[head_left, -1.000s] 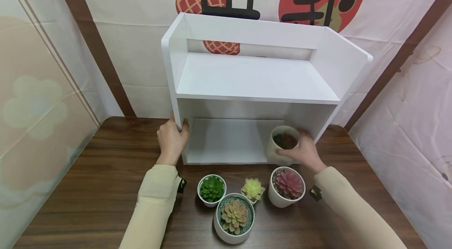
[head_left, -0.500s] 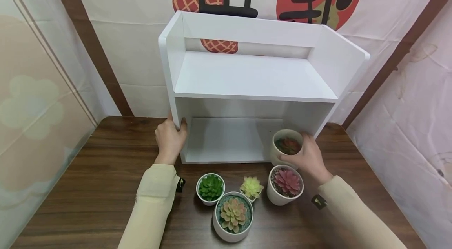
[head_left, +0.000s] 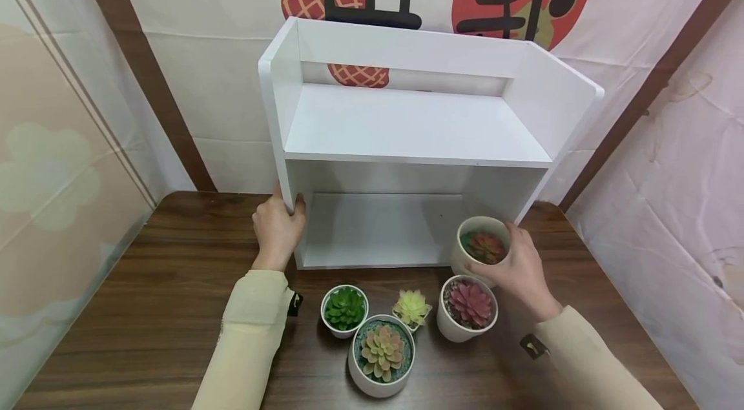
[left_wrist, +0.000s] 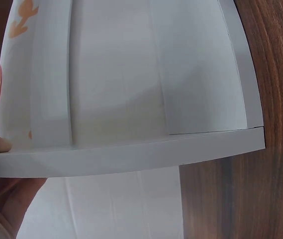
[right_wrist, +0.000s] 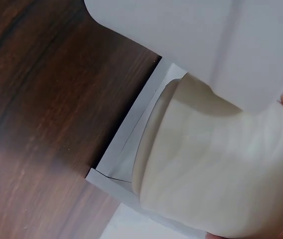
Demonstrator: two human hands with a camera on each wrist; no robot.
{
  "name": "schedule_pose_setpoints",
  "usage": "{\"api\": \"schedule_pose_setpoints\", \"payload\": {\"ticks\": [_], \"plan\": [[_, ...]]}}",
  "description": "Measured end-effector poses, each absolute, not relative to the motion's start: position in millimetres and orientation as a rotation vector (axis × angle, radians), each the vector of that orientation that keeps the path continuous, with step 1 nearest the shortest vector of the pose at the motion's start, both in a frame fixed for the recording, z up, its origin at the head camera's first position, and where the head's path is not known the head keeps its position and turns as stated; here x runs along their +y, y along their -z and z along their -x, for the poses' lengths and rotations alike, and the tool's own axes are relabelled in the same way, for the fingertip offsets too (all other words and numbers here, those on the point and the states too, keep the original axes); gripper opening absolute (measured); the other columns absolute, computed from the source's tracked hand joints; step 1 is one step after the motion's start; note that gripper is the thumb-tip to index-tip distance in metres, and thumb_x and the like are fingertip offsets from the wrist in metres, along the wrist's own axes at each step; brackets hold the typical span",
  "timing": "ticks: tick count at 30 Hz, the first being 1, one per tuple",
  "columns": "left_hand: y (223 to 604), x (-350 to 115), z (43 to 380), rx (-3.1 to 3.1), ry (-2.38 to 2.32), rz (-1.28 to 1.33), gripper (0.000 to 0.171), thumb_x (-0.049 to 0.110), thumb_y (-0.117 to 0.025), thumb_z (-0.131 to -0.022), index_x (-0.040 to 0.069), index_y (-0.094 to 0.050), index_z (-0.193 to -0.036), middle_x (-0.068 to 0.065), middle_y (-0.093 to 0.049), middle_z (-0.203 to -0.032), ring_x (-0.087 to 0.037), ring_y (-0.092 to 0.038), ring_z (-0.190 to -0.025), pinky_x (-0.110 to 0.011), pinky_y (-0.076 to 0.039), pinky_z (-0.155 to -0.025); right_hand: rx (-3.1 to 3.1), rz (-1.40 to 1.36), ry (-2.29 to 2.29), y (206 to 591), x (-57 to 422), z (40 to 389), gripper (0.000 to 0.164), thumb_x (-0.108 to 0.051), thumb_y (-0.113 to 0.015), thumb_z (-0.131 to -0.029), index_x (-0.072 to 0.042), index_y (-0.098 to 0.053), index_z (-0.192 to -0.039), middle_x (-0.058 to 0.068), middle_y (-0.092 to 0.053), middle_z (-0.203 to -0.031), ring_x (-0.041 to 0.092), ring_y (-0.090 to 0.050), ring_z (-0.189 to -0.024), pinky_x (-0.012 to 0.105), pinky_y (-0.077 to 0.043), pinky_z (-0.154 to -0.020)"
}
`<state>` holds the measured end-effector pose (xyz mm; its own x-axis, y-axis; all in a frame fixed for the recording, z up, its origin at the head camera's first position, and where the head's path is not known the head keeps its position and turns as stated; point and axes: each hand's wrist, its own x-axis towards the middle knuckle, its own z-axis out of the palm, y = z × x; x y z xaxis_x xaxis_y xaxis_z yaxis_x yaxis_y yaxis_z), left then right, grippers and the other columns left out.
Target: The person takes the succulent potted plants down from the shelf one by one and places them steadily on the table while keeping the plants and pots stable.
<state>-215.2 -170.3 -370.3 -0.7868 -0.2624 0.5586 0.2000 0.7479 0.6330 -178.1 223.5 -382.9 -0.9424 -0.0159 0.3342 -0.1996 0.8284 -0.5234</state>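
My left hand [head_left: 276,229] grips the left side panel of a white two-tier shelf [head_left: 409,129], thumb on the inner face. In the left wrist view, fingertips show on both sides of the panel [left_wrist: 126,158]. My right hand [head_left: 523,271] holds a cream flowerpot [head_left: 463,254] by its side, at the lower compartment's front right corner. A reddish-green succulent [head_left: 485,246] sits inside the pot. The right wrist view shows the pot's smooth wall [right_wrist: 221,164] close up, with fingertips at its far edge. Whether its base touches anything is hidden.
In front of the shelf, on the dark wooden table [head_left: 151,307], stand a green succulent [head_left: 345,308], a yellow-green one [head_left: 412,308], a peach one [head_left: 382,352] in a wide white pot and a pink one [head_left: 469,304]. A printed cloth [head_left: 227,74] hangs behind.
The right hand has drawn the cream flowerpot rightward and towards me, from inside the lower compartment to its front edge. The left hand keeps its grip on the panel; the view has shifted slightly.
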Motion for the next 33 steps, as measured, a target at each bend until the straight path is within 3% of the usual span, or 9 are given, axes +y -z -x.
{"api": "schedule_pose_setpoints", "payload": {"ticks": [33], "plan": [[372.1,-168.5,218.5,-2.290,0.937,-0.057,0.029,0.012,-0.059,-0.090,-0.011,-0.060,-0.107,-0.033,-0.067,-0.093,-0.050,-0.066,-0.075,-0.060,-0.050,-0.063,-2.797,0.112,-0.894,400.7,257.0,131.8,0.103,-0.040,-0.085,-0.066,0.012,-0.035,-0.139,0.034,-0.046,-0.129,0.047,-0.049,-0.114,0.060,-0.040,-0.091]]}}
